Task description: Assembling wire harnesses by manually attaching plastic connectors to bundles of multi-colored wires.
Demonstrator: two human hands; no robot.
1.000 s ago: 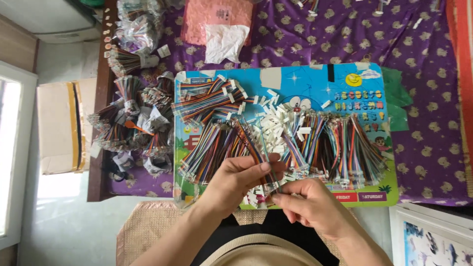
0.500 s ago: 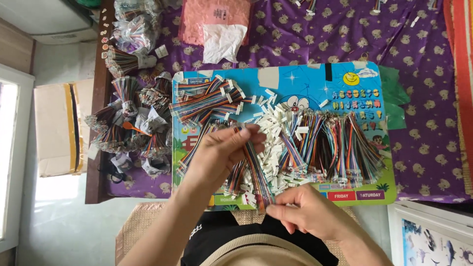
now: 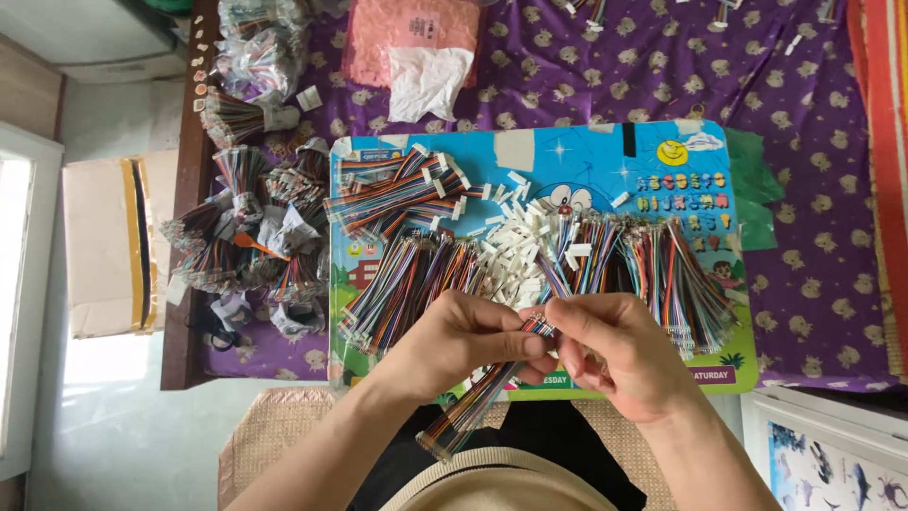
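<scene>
Pinching a multicoloured wire bundle (image 3: pixel 492 383) in the left hand (image 3: pixel 463 345), its tail trailing down-left toward the lap; right hand (image 3: pixel 615 355) gripping the bundle's upper tips between thumb and forefinger; probably worth keeping tips level, grip near ends, with white connector pile (image 3: pixel 515 251) just beyond the knuckles.

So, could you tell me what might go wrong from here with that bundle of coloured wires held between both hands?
The wire bundle is pinched only near its top by the left hand and right hand; its loose lower end hangs past the blue board over the lap, so strands could slip out and drop. The pile of small white connectors lies just beyond the knuckles, and a forward reach might scatter them into the sorted wire rows.
</scene>
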